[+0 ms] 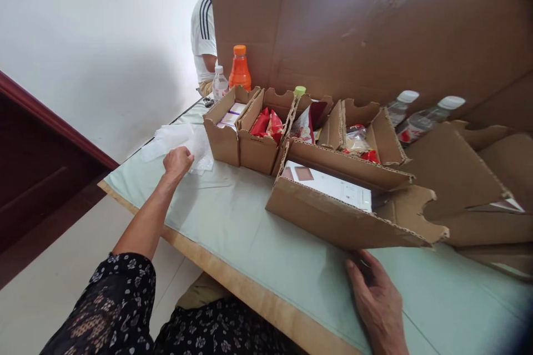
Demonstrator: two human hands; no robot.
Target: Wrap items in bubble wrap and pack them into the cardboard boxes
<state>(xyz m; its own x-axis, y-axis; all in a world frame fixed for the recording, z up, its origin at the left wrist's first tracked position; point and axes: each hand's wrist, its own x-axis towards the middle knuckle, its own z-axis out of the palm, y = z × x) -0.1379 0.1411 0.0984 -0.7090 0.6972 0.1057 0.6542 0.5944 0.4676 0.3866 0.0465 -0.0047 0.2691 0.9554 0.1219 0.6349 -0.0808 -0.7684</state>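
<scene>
My left hand [178, 162] is closed in a fist at the near edge of some clear plastic wrap [202, 147] lying on the table. Whatever the fist may hold is hidden. My right hand [377, 294] rests low beside the front cardboard box [333, 222], thumb and fingers apart, its fingertips close to the bottom edge; whether they touch it I cannot tell. Inside that box lies a white printed carton [328, 186].
Behind stand cardboard bins [258, 152] holding red snack packets [268, 123] and small white boxes [229, 116]. An orange bottle [240, 71] and clear bottles [428, 116] stand farther back, before a tall cardboard panel [366, 33]. A person [204, 39] sits beyond.
</scene>
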